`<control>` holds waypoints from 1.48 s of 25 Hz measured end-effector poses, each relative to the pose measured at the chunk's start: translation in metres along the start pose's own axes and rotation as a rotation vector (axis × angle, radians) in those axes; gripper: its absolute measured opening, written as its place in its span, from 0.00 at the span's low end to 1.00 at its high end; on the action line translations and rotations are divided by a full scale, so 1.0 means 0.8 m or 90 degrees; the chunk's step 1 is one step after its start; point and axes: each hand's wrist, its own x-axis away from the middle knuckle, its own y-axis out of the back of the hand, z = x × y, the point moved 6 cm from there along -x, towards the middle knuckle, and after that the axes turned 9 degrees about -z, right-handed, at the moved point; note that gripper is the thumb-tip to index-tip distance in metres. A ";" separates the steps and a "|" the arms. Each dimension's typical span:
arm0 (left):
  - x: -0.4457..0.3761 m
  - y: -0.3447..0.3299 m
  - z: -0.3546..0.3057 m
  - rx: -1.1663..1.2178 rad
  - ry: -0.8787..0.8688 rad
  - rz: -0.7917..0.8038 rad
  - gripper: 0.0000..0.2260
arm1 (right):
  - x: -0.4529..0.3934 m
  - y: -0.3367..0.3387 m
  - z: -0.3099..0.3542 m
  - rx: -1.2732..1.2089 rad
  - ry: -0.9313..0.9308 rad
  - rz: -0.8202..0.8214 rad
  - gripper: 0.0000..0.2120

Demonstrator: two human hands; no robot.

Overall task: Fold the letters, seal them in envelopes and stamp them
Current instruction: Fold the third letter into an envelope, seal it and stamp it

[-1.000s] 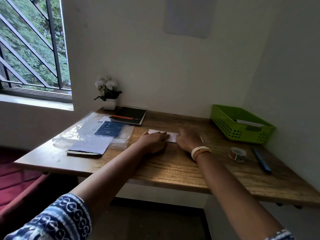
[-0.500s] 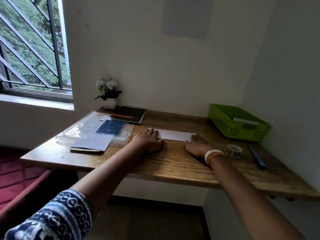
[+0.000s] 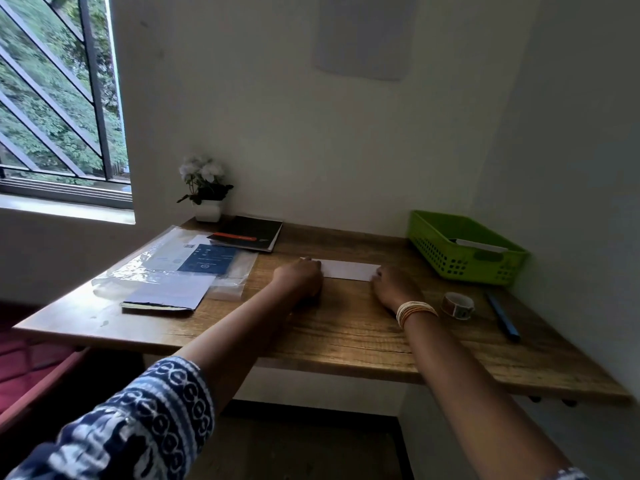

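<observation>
Folded letter (image 3: 349,269): flat near the tabletop's (image 3: 346,327) rear edge, centre. Left hand (image 3: 300,279) rests on its left end, right hand (image 3: 393,286) on its right; fingers apparently flat, grasping nothing. Green basket (image 3: 460,252): rear right corner.

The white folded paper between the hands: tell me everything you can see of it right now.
The white folded paper is a long, narrow, plain strip lying flat on the brown wooden desk, its long side running left to right, towards the back of the desk. No writing shows on its upper face. The left hand rests on its left end and the right hand on its right end, with the middle bare. How many layers it has cannot be told. Nothing else touches it.
</observation>
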 end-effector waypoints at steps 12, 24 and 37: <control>0.081 0.023 0.012 0.071 -0.138 -0.069 0.16 | 0.055 0.001 0.074 -0.013 0.141 -0.042 0.16; 0.251 0.081 0.198 0.157 0.035 -0.421 0.08 | 0.181 -0.011 0.268 -0.234 0.383 -0.033 0.17; 0.248 0.091 0.260 0.118 0.160 -0.364 0.21 | 0.194 -0.025 0.342 -0.220 0.522 -0.059 0.08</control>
